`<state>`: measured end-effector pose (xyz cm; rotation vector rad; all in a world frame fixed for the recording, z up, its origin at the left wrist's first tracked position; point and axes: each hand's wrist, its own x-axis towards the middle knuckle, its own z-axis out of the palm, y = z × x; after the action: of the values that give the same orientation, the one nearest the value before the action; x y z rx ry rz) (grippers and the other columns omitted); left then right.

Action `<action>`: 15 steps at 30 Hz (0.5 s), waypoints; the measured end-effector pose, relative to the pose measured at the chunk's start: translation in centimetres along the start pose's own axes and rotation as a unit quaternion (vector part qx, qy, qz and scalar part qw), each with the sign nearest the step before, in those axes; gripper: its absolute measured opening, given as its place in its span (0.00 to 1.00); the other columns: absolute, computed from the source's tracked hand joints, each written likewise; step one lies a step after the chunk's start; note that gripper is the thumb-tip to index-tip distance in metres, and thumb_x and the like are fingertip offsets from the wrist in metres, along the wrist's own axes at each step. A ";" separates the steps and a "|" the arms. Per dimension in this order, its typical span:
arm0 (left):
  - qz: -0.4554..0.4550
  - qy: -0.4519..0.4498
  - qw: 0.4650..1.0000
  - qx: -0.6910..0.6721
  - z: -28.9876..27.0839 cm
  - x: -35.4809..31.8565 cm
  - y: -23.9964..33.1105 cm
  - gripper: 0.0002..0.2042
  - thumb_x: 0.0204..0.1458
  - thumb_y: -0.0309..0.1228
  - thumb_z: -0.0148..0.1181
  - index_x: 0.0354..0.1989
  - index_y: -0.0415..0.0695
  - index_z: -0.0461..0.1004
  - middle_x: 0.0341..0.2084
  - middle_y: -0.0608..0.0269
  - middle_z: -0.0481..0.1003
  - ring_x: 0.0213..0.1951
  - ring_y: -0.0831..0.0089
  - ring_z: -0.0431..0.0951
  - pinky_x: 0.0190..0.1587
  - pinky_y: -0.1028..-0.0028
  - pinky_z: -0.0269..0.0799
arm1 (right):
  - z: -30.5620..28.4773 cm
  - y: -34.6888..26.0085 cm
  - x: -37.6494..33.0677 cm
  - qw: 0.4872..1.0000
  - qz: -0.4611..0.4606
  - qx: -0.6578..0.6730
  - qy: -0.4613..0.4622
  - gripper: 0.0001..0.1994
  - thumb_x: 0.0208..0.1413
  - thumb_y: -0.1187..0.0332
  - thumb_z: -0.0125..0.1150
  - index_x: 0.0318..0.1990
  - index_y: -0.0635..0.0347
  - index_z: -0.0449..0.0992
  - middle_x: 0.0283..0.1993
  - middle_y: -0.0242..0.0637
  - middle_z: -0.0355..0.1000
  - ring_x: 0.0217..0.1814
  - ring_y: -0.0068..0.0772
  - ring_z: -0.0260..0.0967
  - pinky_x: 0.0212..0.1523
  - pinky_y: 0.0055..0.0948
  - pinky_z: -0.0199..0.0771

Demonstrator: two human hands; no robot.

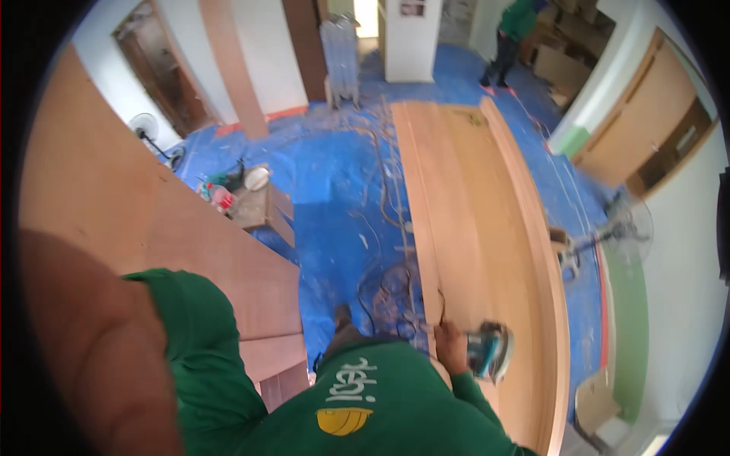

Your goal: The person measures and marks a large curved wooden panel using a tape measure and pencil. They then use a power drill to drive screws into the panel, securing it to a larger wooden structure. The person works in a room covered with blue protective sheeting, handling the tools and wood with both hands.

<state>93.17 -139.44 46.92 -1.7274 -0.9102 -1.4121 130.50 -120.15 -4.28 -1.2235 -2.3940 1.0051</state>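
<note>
My right hand is closed around the grip of a teal-and-grey power tool, which looks like a circular saw. The saw rests on a long wooden panel with a raised edge along its right side. A dark cord runs by the hand. At the left rim, my raised left arm looms close and blurred, with its green sleeve pushed up. Its fingers cannot be made out. Beneath that arm stretches a large reddish plywood sheet.
Blue sheeting covers the floor, with cords and debris on it. A small wooden stand bears a bottle and tools. Fans stand left and right. A person in green stands far off by cardboard boxes.
</note>
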 end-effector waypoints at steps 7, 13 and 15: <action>-0.505 -0.372 0.772 0.108 2.5 -29.0 0.3 0.38 0.65 0.37 0.68 0.80 0.43 0.58 0.71 0.43 0.70 0.69 0.52 0.73 0.71 0.57 0.69 | 3.0 3.9 0.3 0.998 0.000 0.051 0.026 0.08 0.64 0.68 0.69 0.38 0.66 0.79 0.27 0.50 0.82 0.30 0.48 0.85 0.35 0.41 0.82; -0.602 -0.640 0.471 -0.077 -2.3 -48.6 19.1 0.40 0.69 0.41 0.55 0.85 0.54 0.42 0.81 0.39 0.52 0.78 0.41 0.59 0.76 0.47 0.61 | 3.5 8.1 1.4 0.989 0.043 0.089 -0.107 0.15 0.67 0.57 0.65 0.43 0.63 0.80 0.35 0.57 0.82 0.38 0.59 0.83 0.39 0.49 0.83; -0.586 -0.642 0.489 -0.070 -2.1 -46.7 20.8 0.40 0.70 0.43 0.51 0.86 0.58 0.38 0.82 0.39 0.48 0.79 0.37 0.57 0.77 0.43 0.58 | 3.7 9.6 2.6 0.987 0.038 0.048 -0.146 0.17 0.68 0.54 0.64 0.44 0.62 0.80 0.37 0.61 0.82 0.42 0.65 0.82 0.41 0.53 0.82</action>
<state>103.04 -155.30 -0.77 -2.1933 -3.3365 -0.3181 132.86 -115.93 -13.71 -1.2124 -2.4909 1.3931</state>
